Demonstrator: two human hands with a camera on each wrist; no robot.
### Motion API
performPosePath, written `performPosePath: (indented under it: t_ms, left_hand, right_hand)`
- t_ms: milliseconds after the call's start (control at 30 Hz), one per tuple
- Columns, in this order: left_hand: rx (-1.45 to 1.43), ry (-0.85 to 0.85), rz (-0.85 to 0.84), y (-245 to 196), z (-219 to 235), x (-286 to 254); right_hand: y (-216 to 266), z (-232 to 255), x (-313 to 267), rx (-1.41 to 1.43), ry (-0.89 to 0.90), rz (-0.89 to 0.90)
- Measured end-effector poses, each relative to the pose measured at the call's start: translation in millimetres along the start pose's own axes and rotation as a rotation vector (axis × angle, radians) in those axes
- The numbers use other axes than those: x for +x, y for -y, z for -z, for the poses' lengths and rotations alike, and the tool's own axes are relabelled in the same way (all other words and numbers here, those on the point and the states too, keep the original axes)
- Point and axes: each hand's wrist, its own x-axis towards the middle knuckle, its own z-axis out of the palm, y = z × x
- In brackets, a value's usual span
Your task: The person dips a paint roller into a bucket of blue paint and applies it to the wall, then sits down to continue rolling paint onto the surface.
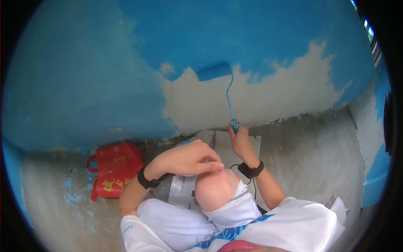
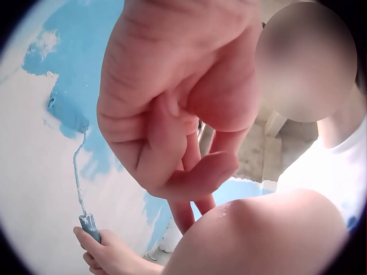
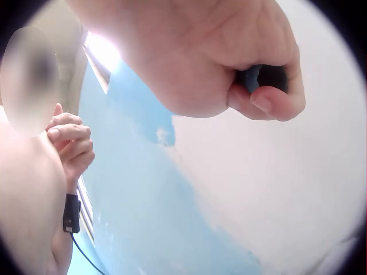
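Note:
My right hand (image 1: pixel 243 145) grips the blue handle of a paint roller (image 1: pixel 215 72), fingers wrapped round it in the right wrist view. The blue-coated roller head lies against the wall (image 1: pixel 273 96), at the ragged border between blue paint and bare whitish surface. A thin bent rod, smeared with blue, joins head and handle. Over the bare raised knee (image 1: pixel 214 191) hangs my left hand (image 1: pixel 189 157), its fingers loosely curled with nothing in them; its fingertips are right at the knee. In the left wrist view, the roller (image 2: pixel 67 117) shows beyond this hand.
A red bag (image 1: pixel 119 161) with gold lettering lies on the floor to the left, near blue splashes (image 1: pixel 73 191). Pale sheets (image 1: pixel 254 145) lie on the floor beneath the hands. An adjoining partly blue wall (image 1: pixel 371 122) stands at the right. Each wrist wears a black band with a cable.

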Motion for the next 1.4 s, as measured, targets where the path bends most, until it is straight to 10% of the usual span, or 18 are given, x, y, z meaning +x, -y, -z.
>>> performPosePath:
  t_ms: [300, 700, 1067, 1400]
  left_hand:
    - [0.095, 0.011, -0.061, 6.0, -4.2, 4.9]
    - [0.19, -0.057, 0.076, -13.8, -10.6, 1.8]
    - [0.292, -0.123, 0.106, -24.3, -19.7, -11.0]
    - [0.425, -0.188, 0.13, -26.0, -20.8, -8.4]
  right_hand:
    - [82.6, 35.3, 39.6, -0.071, 0.111, 0.036]
    - [9.1, 35.0, 9.7, -0.149, 0.097, 0.002]
    - [138.0, 6.6, 78.7, -0.185, 0.047, 0.226]
    - [-1.8, -32.9, 23.6, -0.278, 0.049, -0.011]
